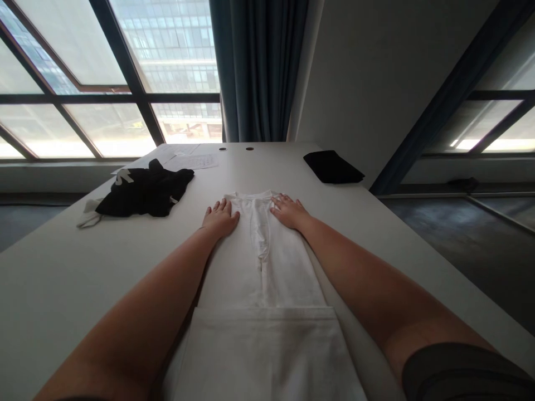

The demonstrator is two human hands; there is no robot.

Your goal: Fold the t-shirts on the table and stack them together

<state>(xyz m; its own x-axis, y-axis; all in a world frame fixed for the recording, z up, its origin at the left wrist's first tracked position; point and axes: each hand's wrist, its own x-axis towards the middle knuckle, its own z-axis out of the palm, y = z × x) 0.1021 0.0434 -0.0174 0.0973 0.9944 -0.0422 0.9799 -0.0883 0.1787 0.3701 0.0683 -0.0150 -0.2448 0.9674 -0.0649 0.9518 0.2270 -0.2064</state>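
A white garment, apparently a T-shirt (288, 273), lies flat and lengthwise on the table in front of me. Its sides are turned in and meet along a seam-like gap down the middle. Nearer to me, a straight stitched edge crosses it. My left hand (221, 218) rests palm down on the far left corner, fingers stretched out. On the far right corner lies my right hand (289, 210), also flat with fingers spread. Both hands press on the cloth without gripping it. The garment's near end runs out of view at the bottom.
The white table (104, 289) has a crumpled black garment (144, 189) with a white print at left. A folded black cloth (333, 166) lies at the back right. Papers (192, 161) are near the back left edge. Beyond hang blue curtains (261, 72) beside windows.
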